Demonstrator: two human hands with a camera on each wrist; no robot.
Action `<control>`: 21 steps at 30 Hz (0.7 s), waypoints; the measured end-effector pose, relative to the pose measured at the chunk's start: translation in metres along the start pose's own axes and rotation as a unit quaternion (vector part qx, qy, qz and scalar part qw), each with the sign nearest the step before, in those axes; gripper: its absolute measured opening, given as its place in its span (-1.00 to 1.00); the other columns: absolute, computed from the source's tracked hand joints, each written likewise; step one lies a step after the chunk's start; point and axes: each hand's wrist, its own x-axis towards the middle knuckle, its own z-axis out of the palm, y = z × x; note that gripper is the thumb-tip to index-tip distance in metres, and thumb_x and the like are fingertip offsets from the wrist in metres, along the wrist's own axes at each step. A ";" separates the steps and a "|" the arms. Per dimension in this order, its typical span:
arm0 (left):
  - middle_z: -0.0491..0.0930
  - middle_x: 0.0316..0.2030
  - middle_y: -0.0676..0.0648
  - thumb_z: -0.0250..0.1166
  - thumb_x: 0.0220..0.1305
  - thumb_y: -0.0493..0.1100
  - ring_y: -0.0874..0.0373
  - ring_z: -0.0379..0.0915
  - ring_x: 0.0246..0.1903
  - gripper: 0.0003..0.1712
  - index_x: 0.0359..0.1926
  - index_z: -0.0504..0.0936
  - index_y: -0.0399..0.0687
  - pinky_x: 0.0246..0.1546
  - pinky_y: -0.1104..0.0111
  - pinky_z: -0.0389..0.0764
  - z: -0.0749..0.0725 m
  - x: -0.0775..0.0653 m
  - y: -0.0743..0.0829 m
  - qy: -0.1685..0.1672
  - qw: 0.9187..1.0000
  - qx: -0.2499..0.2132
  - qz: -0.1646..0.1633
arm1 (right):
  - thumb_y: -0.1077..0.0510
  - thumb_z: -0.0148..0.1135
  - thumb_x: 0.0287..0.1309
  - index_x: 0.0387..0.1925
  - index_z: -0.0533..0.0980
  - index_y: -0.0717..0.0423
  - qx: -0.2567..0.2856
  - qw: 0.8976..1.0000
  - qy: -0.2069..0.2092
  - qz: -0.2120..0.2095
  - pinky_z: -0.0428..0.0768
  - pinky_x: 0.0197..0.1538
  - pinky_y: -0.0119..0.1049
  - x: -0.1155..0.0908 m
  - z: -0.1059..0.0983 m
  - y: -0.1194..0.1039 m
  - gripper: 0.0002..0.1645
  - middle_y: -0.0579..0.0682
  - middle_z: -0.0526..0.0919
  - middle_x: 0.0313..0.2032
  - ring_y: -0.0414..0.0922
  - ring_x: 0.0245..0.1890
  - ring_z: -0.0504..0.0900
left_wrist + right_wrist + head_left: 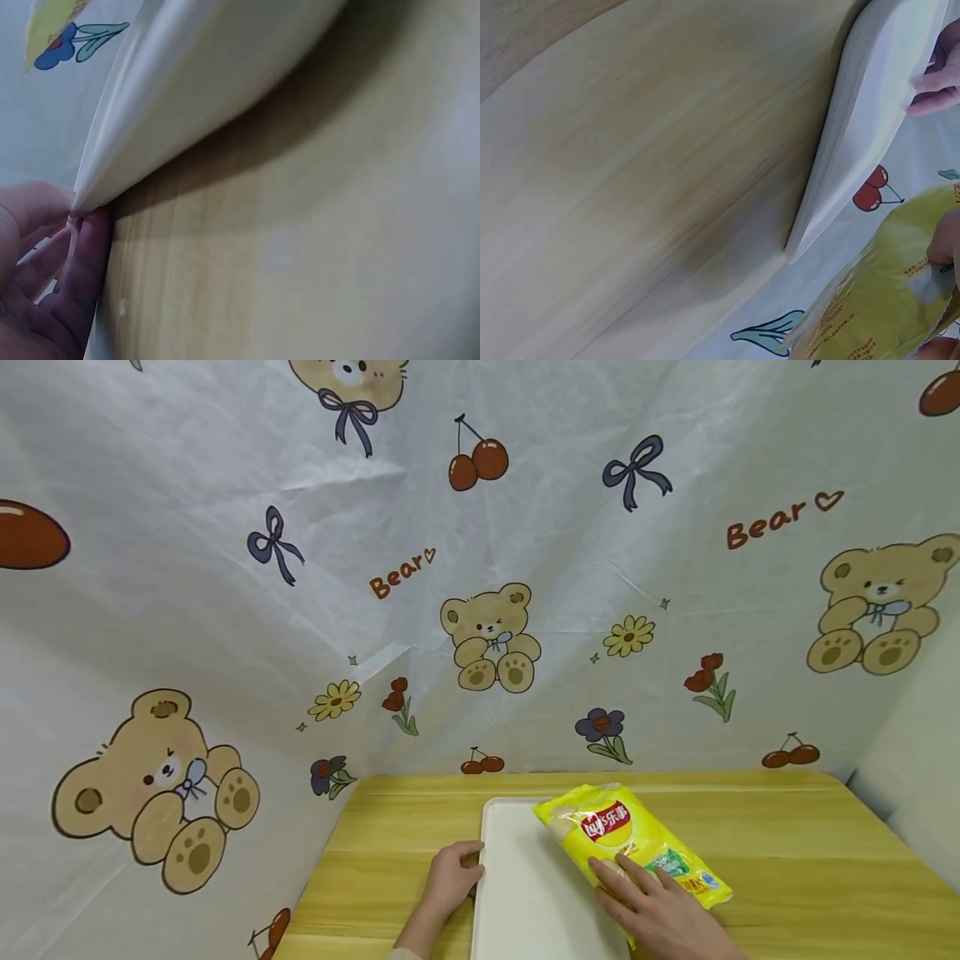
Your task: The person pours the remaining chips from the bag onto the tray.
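A white rectangular tray (525,868) stands on the wooden table. My left hand (452,878) pinches its left rim between thumb and fingers; in the left wrist view the tray edge (161,112) runs into that pinch. The right hand (656,906) grips a yellow bag of Lay's potato chips (592,839), its fingers spread over the printed front. Seen from the right wrist, the bag (885,277) hangs beside the tray's end, with a digit pressed into its crinkled film. In the head view the bag slants across the tray's right side.
The light wooden table (787,843) extends to both sides of the tray. Behind it hangs a pale cloth (555,552) printed with bears, bows, cherries and flowers, which also runs down the left side. A plain pale surface (922,777) borders the table at right.
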 end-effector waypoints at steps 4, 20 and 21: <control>0.65 -0.21 -0.25 0.26 0.12 -0.42 0.18 0.55 -0.65 -0.54 0.11 0.57 -0.30 -0.65 0.36 0.63 0.000 0.001 -0.001 -0.004 1.000 -0.018 -0.003 | -0.72 -0.30 -0.04 0.24 0.46 -0.24 0.000 1.000 0.005 -0.006 0.62 -0.06 0.13 0.001 -0.001 -0.001 0.02 -0.16 0.22 0.43 0.10 0.24 0.42; 0.61 -0.47 -0.09 0.31 0.11 -0.35 0.21 0.51 -0.63 -0.54 0.09 0.61 -0.19 -0.66 0.38 0.62 0.001 0.005 -0.011 0.004 1.000 -0.015 -0.006 | -0.65 -0.31 0.07 0.26 0.41 -0.31 0.013 0.999 0.001 -0.039 0.64 -0.03 0.06 0.009 -0.012 -0.016 -0.09 -0.20 0.12 0.47 0.06 0.26 0.42; 0.61 -0.48 -0.09 0.31 0.11 -0.35 0.21 0.50 -0.63 -0.55 0.09 0.61 -0.19 -0.66 0.39 0.61 0.002 0.005 -0.012 0.004 1.000 -0.013 -0.005 | -0.64 -0.31 0.08 0.26 0.42 -0.29 0.010 0.999 0.003 -0.044 0.64 -0.04 0.06 0.010 -0.013 -0.016 -0.10 -0.19 0.12 0.47 0.06 0.26 0.42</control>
